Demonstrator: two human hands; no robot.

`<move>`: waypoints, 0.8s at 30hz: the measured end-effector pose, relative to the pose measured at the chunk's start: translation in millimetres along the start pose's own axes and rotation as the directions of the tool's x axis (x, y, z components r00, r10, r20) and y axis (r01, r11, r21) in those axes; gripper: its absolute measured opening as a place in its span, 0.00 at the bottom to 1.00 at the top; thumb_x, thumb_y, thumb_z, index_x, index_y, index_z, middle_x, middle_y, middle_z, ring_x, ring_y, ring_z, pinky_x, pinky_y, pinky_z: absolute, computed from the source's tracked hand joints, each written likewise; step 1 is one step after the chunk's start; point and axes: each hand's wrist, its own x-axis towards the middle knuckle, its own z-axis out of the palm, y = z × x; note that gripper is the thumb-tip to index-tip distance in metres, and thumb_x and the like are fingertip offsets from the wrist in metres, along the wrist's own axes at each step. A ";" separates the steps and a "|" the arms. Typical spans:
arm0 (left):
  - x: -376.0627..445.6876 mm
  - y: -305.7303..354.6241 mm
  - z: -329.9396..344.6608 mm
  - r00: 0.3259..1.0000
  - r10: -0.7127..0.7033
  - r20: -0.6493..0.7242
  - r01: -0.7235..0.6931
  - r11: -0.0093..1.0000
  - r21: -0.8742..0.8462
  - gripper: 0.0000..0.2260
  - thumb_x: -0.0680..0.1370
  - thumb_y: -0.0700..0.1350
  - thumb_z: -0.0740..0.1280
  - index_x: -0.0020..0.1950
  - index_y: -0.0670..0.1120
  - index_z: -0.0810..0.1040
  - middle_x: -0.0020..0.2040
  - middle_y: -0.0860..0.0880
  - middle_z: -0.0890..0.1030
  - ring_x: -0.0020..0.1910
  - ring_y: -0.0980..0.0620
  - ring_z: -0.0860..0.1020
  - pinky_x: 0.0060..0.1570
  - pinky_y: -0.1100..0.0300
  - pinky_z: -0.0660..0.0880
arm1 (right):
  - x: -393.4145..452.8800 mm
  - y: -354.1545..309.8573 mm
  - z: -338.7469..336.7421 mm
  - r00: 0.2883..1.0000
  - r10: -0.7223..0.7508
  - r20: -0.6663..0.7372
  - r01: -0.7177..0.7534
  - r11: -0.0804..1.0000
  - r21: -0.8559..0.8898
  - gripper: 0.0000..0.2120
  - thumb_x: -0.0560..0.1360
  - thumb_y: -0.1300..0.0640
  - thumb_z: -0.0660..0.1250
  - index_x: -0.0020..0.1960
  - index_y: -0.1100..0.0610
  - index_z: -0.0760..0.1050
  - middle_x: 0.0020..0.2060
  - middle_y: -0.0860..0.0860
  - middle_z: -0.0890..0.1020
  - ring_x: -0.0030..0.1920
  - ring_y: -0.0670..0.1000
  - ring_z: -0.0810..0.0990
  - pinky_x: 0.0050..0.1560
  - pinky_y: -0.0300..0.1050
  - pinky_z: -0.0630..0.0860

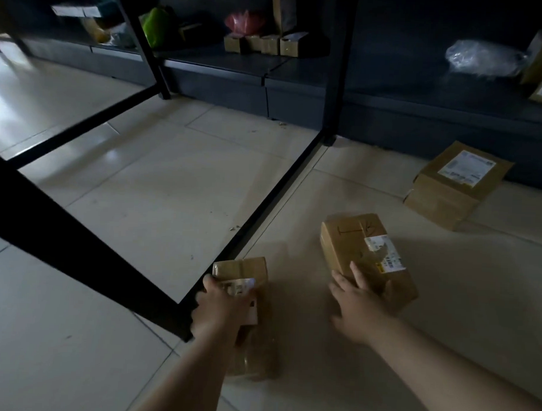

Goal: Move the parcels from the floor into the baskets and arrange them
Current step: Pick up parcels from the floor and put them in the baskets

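At lower centre, the left hand (221, 308) has its grip curled over the top of a small parcel (245, 284) lying on the floor (141, 200) just beside the black frame (264, 199). To its right, the right hand (360, 307) lies with fingers spread on the near end of a larger parcel (360, 248), not yet closed round it. That parcel's long axis runs away toward upper left, so each hand has its own box; a third parcel (455, 184) lies well apart at right, nearer the right hand.

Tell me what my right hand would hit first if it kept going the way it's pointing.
The right hand already touches the nearest cardboard parcel. Further along that line the floor looks free, though depth is uncertain.
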 end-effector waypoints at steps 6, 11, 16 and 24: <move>-18.0 34.1 23.9 0.851 0.177 0.494 0.200 0.760 -0.618 0.21 0.77 0.47 0.65 0.68 0.42 0.67 0.55 0.41 0.80 0.52 0.41 0.80 0.50 0.49 0.79 | -5.6 21.1 -4.1 0.962 0.121 -0.244 -0.059 0.967 0.247 0.27 0.79 0.43 0.51 0.75 0.53 0.56 0.75 0.52 0.59 0.76 0.54 0.49 0.73 0.59 0.49; -27.6 55.3 38.7 0.774 0.329 0.542 0.118 0.766 -0.633 0.11 0.79 0.44 0.62 0.61 0.47 0.75 0.54 0.48 0.82 0.53 0.45 0.80 0.51 0.51 0.76 | -11.7 13.8 -15.4 0.943 0.215 -0.253 -0.081 0.888 0.452 0.55 0.63 0.24 0.56 0.76 0.57 0.42 0.76 0.56 0.51 0.74 0.57 0.56 0.69 0.57 0.62; -34.7 63.9 48.7 0.782 0.362 0.508 0.023 0.797 -0.604 0.11 0.79 0.45 0.62 0.60 0.49 0.76 0.50 0.52 0.82 0.44 0.52 0.78 0.41 0.60 0.73 | -5.5 -0.8 -9.9 0.949 0.277 -0.154 -0.251 0.954 0.165 0.59 0.65 0.31 0.65 0.75 0.59 0.32 0.75 0.58 0.37 0.74 0.63 0.45 0.67 0.64 0.59; -21.9 44.5 44.4 0.846 0.205 0.492 0.132 0.814 -0.566 0.28 0.73 0.57 0.67 0.70 0.50 0.66 0.62 0.47 0.74 0.57 0.47 0.74 0.55 0.51 0.71 | -9.8 33.5 -31.2 0.954 0.258 -0.151 0.030 0.419 0.908 0.46 0.58 0.44 0.75 0.72 0.46 0.59 0.66 0.49 0.72 0.64 0.53 0.72 0.63 0.53 0.71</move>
